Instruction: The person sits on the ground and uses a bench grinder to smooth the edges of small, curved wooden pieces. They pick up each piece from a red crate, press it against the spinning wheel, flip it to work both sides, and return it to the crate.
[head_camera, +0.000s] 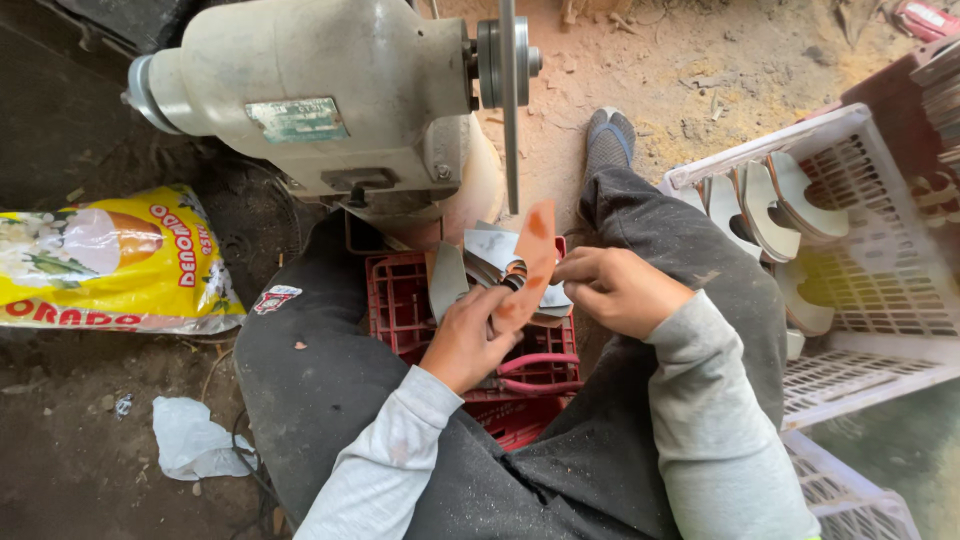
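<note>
My left hand (468, 338) grips a thin flat piece with orange-red patches (530, 262), held upright over a red crate (400, 300). My right hand (612, 290) pinches the same piece from the right side. Under both hands, several grey cut-out pieces (490, 262) lie stacked on the crate. A pair of pink-handled pliers (540, 372) rests in the crate below my hands. Just above the held piece stands the thin disc (510, 100) of a pale bench motor (310, 90).
A white slatted crate (880, 290) at the right holds several curved pale pieces (770, 200). A yellow printed sack (110, 260) lies at the left, with a crumpled white plastic bag (195, 440) below it. My dark-trousered legs flank the red crate, on a dirt floor.
</note>
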